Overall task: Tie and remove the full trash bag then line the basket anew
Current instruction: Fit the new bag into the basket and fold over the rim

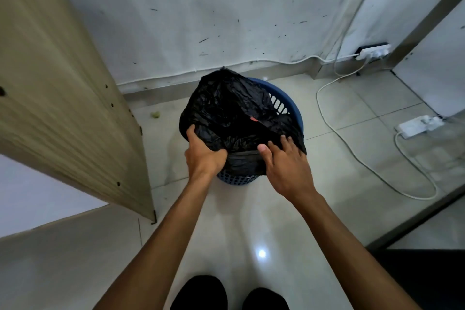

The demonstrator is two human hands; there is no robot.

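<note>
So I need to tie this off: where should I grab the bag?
Grip the bag by its loose rim, from above on both sides; its top stands slack over the basket. Your left hand already holds one edge.

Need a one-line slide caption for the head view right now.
Both hands, left and right, gather the black trash bag in the blue basket.
</note>
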